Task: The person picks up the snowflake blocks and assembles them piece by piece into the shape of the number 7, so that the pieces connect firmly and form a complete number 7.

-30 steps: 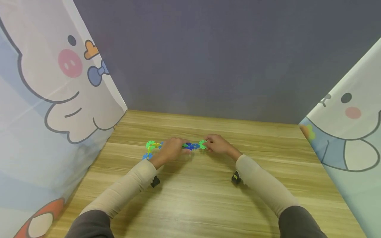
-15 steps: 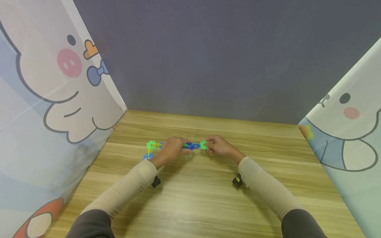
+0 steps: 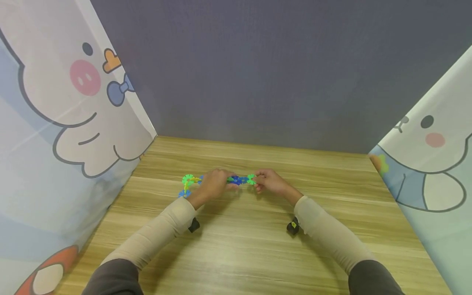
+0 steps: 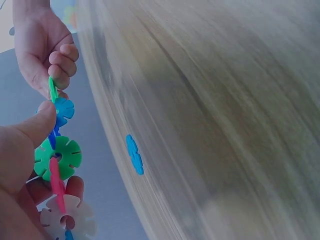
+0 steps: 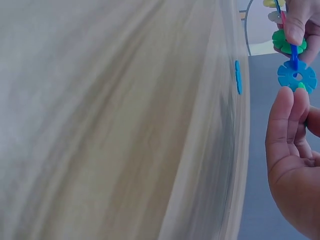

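My left hand grips a chain of slotted plastic snowflake discs, covering its middle in the head view. In the left wrist view the chain shows a green disc, a pink disc and a whitish disc by the left fingers. A dark blue disc and a light blue disc extend from the grip towards my right hand. Its thumb and fingers pinch a light green disc, which meets the light blue disc edge to edge; how deep the slots engage is unclear.
Left of the left hand, the chain bends at another green disc through yellow pieces to a blue disc. A separate blue disc lies on the wooden table. A grey panel stands behind.
The light green disc in my right hand has come against the light blue disc, closing a small gap. The right fingers shift slightly; my left hand stays nearly still.
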Demonstrator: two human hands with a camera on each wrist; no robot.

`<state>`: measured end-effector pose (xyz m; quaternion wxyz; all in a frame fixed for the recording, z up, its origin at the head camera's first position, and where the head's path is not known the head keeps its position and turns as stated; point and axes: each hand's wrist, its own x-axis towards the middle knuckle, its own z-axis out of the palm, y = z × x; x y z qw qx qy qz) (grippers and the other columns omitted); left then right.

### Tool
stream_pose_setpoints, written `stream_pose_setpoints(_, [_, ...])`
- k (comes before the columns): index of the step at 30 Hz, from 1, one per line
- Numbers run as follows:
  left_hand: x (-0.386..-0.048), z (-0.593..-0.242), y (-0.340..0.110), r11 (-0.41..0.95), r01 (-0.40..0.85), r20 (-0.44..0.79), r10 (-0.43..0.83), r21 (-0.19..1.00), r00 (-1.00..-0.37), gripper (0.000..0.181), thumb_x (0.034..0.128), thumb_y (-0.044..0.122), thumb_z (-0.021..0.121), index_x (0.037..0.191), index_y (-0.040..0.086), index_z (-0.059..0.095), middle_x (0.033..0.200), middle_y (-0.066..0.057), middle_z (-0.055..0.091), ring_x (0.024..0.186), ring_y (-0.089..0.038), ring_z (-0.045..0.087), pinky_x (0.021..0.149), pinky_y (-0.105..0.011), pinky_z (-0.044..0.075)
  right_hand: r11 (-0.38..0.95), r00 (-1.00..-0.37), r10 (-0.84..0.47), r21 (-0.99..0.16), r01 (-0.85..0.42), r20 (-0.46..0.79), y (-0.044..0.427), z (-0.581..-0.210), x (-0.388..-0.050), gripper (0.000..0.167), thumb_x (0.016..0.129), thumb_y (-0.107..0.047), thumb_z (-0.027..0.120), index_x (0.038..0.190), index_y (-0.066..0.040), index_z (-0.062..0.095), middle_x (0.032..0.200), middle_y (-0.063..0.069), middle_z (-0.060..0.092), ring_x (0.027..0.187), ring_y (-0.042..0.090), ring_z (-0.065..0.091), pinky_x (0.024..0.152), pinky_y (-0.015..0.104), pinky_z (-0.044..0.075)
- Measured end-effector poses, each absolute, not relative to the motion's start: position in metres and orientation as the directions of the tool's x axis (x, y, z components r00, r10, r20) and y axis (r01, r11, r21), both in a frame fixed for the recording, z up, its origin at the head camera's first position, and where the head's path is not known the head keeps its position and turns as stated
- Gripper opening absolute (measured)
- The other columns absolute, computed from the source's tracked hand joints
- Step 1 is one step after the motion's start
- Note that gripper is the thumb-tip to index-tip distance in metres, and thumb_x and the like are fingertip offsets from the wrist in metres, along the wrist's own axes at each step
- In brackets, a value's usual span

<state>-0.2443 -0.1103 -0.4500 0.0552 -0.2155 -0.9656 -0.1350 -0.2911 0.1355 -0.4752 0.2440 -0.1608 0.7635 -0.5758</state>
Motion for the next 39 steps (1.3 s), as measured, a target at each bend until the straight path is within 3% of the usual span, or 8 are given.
stream_pose_setpoints(6, [-0.244, -0.448, -0.109, 0.873, 0.434, 0.175, 0.402, 0.223, -0.899, 0.047, 0.087, 0.047, 0.077, 0.125, 0.019, 0.074, 0.119, -0.006, 0.076, 0.104, -0.027, 0.074, 0.063, -0.031, 0.061, 0.231, -0.823, -0.536, -0.97, 0.071, -0.188, 0.135, -0.478, -0.291, 0.025, 0.105, -0.005, 0.05, 0.122, 0.013, 0.054, 0.08, 0.003, 0.063, 0.068, 0.01, 0.063, 0.066, 0.024, 0.06])
stream_pose_setpoints(15, [-0.246, -0.447, -0.106, 0.88, 0.443, 0.197, 0.409, 0.174, -0.891, 0.049, 0.0856, 0.05, 0.076, 0.124, 0.02, 0.074, 0.111, -0.006, 0.078, 0.093, -0.027, 0.075, 0.051, -0.026, 0.053, 0.201, -0.827, -0.528, -0.974, 0.101, -0.195, 0.131, -0.475, -0.288, 0.021, 0.106, -0.006, 0.05, 0.119, 0.01, 0.055, 0.078, 0.002, 0.065, 0.066, 0.009, 0.065, 0.066, 0.024, 0.061])
stream_pose_setpoints(20, [-0.247, -0.446, -0.105, 0.885, 0.444, 0.197, 0.414, 0.139, -0.889, 0.05, 0.0857, 0.05, 0.075, 0.125, 0.019, 0.074, 0.109, -0.006, 0.079, 0.088, -0.027, 0.074, 0.058, -0.032, 0.058, 0.205, -0.838, -0.505, -0.972, 0.118, -0.208, 0.128, -0.475, -0.287, 0.02, 0.105, -0.004, 0.051, 0.119, 0.01, 0.056, 0.077, 0.002, 0.065, 0.064, 0.009, 0.065, 0.064, 0.024, 0.061])
stream_pose_setpoints(28, [-0.247, -0.444, -0.106, 0.894, 0.42, 0.143, 0.4, 0.156, -0.905, 0.049, 0.0862, 0.049, 0.076, 0.126, 0.02, 0.073, 0.118, -0.006, 0.077, 0.1, -0.029, 0.073, 0.072, -0.039, 0.064, 0.186, -0.826, -0.52, -0.972, 0.141, -0.219, 0.125, -0.479, -0.284, 0.017, 0.104, -0.003, 0.052, 0.115, 0.009, 0.055, 0.077, 0.002, 0.065, 0.066, 0.009, 0.065, 0.066, 0.022, 0.061])
stream_pose_setpoints(39, [-0.246, -0.443, -0.108, 0.887, 0.416, 0.104, 0.403, 0.198, -0.909, 0.053, 0.0903, 0.047, 0.075, 0.132, 0.016, 0.068, 0.128, -0.01, 0.072, 0.115, -0.035, 0.069, 0.095, -0.056, 0.058, 0.131, -0.818, -0.515, -0.967, 0.221, -0.256, 0.127, -0.485, -0.286, 0.016, 0.106, -0.005, 0.048, 0.116, 0.006, 0.055, 0.078, 0.001, 0.065, 0.067, 0.009, 0.065, 0.066, 0.022, 0.061])
